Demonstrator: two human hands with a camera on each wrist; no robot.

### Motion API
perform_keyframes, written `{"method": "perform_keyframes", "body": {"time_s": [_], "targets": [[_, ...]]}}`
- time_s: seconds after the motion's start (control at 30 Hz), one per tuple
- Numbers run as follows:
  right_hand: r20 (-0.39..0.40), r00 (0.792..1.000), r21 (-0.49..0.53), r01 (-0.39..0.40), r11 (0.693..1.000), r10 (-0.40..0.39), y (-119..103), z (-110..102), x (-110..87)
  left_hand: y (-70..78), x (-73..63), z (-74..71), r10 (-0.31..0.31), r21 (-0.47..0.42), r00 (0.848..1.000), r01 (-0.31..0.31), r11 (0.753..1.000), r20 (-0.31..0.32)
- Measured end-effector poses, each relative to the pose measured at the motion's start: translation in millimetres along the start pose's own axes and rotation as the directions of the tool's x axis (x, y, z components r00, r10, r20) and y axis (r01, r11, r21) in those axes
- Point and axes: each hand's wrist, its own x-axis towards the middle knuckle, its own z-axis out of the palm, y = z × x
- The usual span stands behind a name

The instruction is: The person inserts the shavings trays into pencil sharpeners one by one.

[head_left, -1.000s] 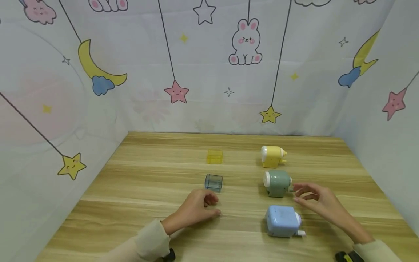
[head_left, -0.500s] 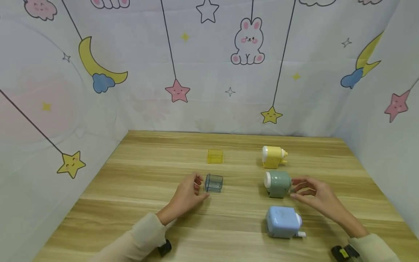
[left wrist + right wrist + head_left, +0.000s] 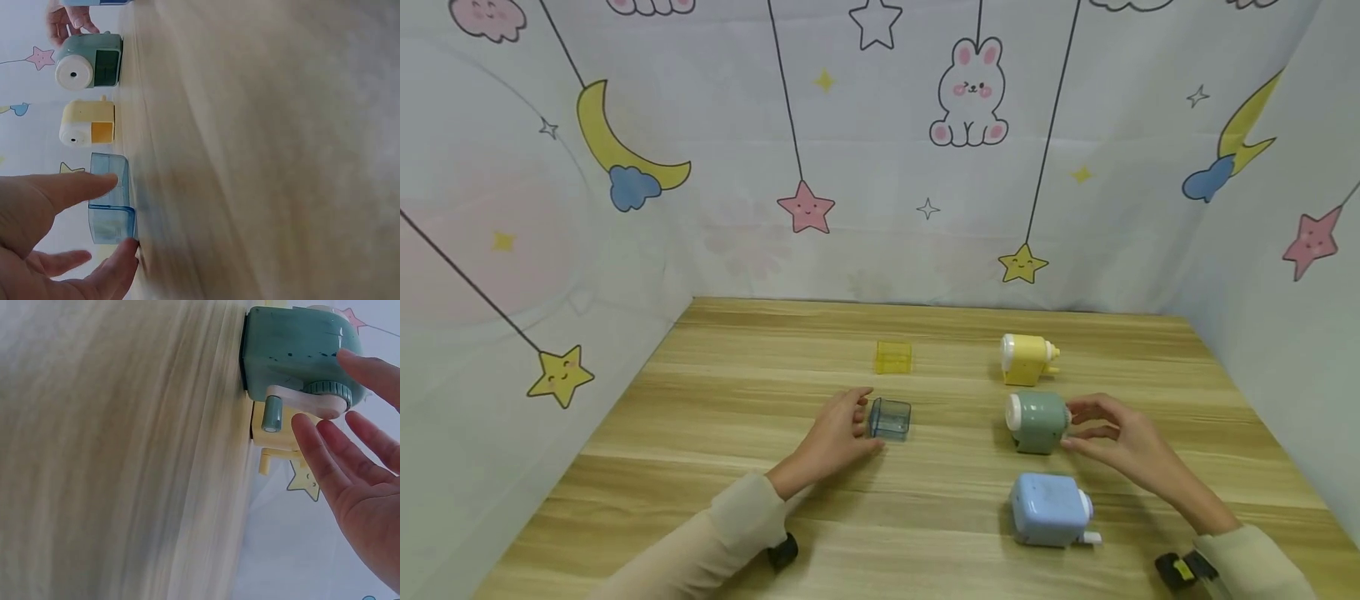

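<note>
My left hand [image 3: 833, 439] is at the left side of a see-through blue shavings drawer [image 3: 891, 419], thumb and fingers parted around its near end. In the left wrist view the thumb overlaps the drawer [image 3: 109, 224], and a fingertip is right at its lower corner. At the crank side of a green pencil sharpener [image 3: 1039, 422] is my right hand [image 3: 1122, 435], fingers spread. The right wrist view shows the sharpener's pale crank [image 3: 306, 400] with its green knob, the fingertips close beside it. A dark drawer slot [image 3: 107, 67] shows in the green sharpener's front.
A yellow pencil sharpener [image 3: 1024, 359] stands behind the green one, and a blue pencil sharpener [image 3: 1049, 509] stands in front of it. Farther back lies a see-through yellow drawer [image 3: 892, 357]. Printed cloth walls [image 3: 880, 150] enclose the wooden table [image 3: 760, 367] at the back and sides.
My left hand has moved back and left, from in front of the blue drawer to its left side. My right hand has come slightly closer to the green sharpener.
</note>
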Motion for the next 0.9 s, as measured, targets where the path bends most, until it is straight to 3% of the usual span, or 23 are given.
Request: {"method": "perform_keyframes", "body": {"time_s": [0.2,0.53,0.9], "targets": [[0.015,1.000,-0.024,0.017,1.000,-0.017,-3.4,1.2,6.9,1.0,4.8,1.0,0.018,-0.072,0.999,-0.015,0.997,0.038],[0.062,0.998,-0.063,0.026,0.998,-0.022,-5.5,3.6,15.5,3.8,7.9,1.2,0.007,-0.024,0.999,-0.007,1.000,0.031],[0.059,0.997,-0.011,0.049,0.999,-0.048,-5.3,5.8,17.2,1.0,10.8,4.2,0.023,-0.069,0.999,-0.021,0.997,0.022]]}}
